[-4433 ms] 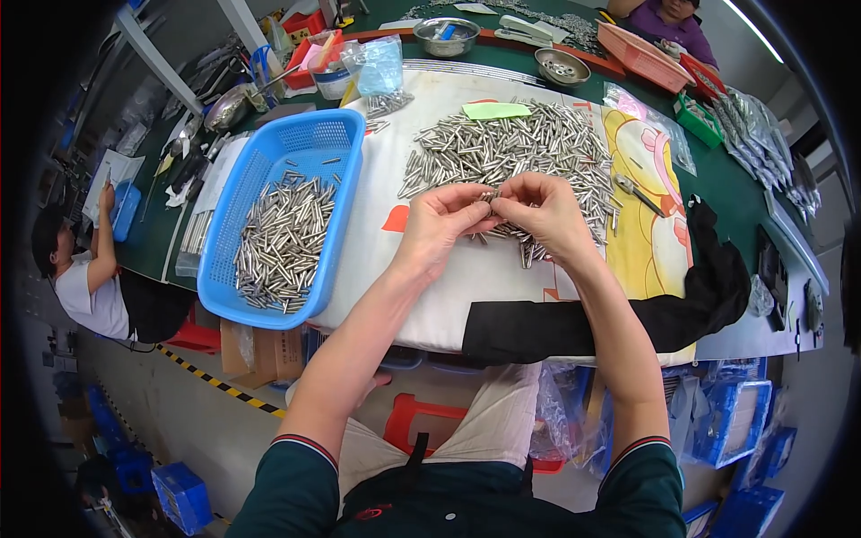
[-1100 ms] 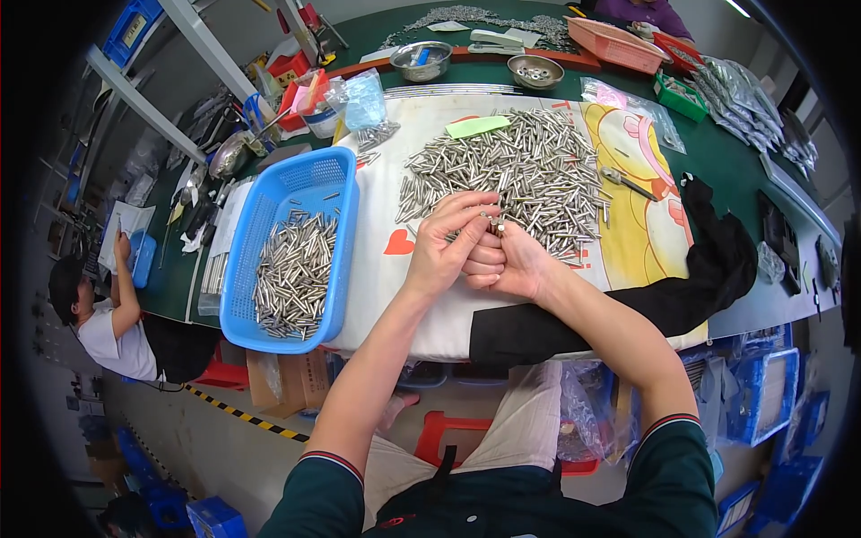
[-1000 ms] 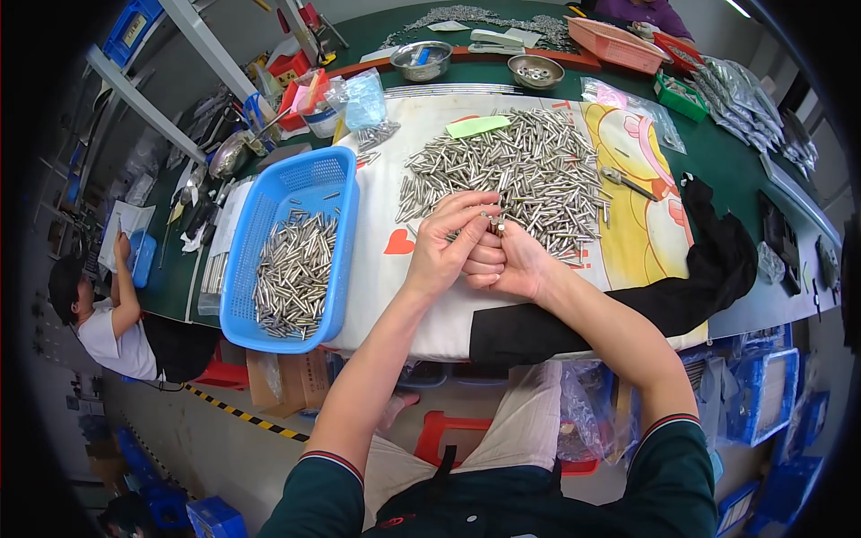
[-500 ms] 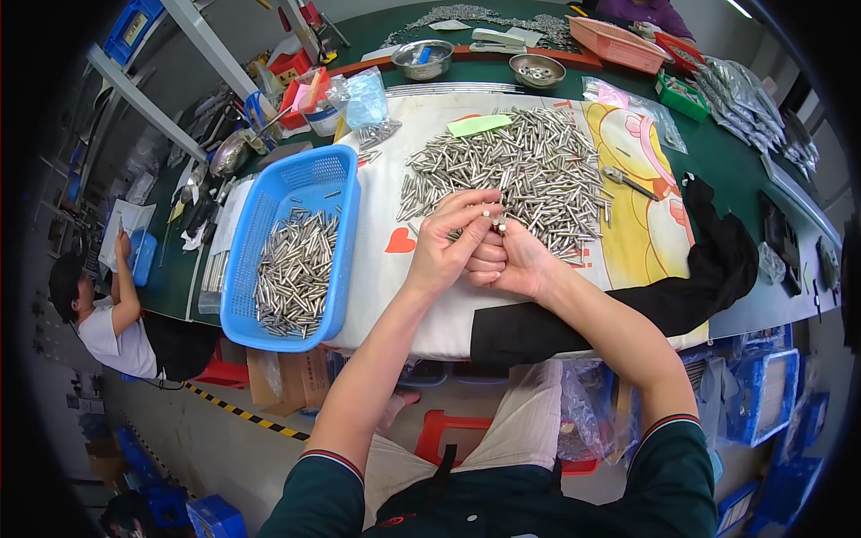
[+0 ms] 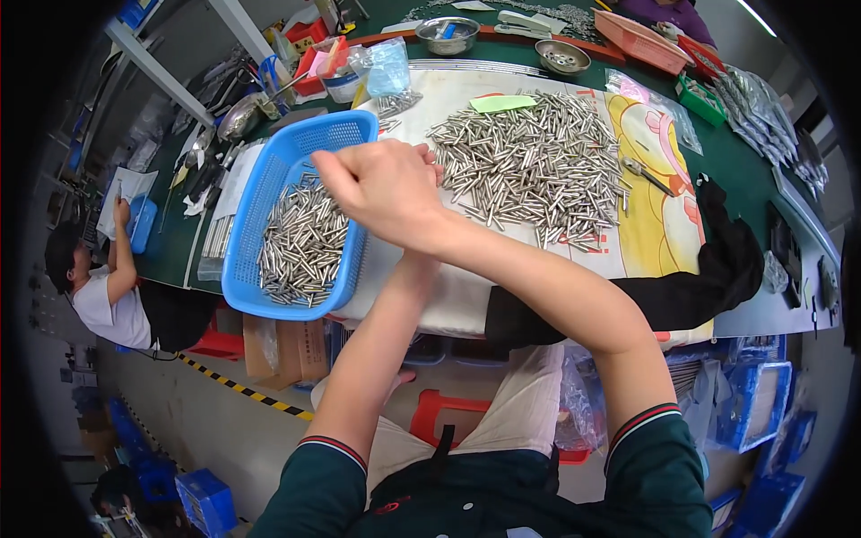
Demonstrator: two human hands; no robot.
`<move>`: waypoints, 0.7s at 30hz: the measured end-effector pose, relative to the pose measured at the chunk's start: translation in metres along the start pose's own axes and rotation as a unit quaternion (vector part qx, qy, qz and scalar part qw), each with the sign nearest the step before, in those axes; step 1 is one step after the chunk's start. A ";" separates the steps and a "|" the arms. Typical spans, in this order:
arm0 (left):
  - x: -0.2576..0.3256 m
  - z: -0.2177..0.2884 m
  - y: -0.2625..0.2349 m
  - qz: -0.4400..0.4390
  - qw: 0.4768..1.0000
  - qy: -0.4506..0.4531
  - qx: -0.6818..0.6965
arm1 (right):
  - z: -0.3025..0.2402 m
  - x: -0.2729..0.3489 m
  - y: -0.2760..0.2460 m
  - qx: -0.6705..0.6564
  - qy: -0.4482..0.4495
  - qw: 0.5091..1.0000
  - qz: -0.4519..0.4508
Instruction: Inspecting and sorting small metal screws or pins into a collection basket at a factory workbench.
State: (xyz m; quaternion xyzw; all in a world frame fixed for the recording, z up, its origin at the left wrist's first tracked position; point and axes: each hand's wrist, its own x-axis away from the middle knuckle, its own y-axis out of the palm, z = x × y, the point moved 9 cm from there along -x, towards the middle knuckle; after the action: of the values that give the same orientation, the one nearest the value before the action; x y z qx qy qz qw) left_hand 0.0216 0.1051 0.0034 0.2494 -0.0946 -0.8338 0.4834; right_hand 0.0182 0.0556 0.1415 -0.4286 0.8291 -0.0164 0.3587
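Green table, with metal pins in blue basket just left of curled right grip, its contents unclear.

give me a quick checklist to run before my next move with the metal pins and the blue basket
1. Arms uncrossed: not ok. The right forearm passes over the left wrist.
2. Contents of the right hand visible: cannot tell. Its back faces the camera.
3. Room in the blue basket: ok. The pins inside leave part of its floor bare.
4. Pin pile apart from the basket: ok. White cloth shows between them.
5. Black-handled tool off the pile: ok. It lies to the pile's right.
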 end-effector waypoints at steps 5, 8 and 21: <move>0.000 -0.005 0.004 0.043 0.998 -0.043 -0.034 | 0.004 -0.024 0.063 0.055 0.007 0.998 -0.019; 0.000 -0.004 -0.004 0.054 0.996 -0.020 -0.060 | -0.004 -0.029 0.048 0.168 -0.079 0.983 0.002; 0.000 0.028 -0.011 0.155 0.988 0.016 -0.001 | 0.088 0.072 -0.040 0.322 -0.096 0.929 -0.155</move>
State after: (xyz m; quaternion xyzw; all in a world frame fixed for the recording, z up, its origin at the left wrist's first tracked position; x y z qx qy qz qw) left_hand -0.0014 0.1083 0.0230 0.2446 -0.1233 -0.7447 0.6086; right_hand 0.0731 0.0032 0.0479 -0.4128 0.6642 -0.2960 0.5485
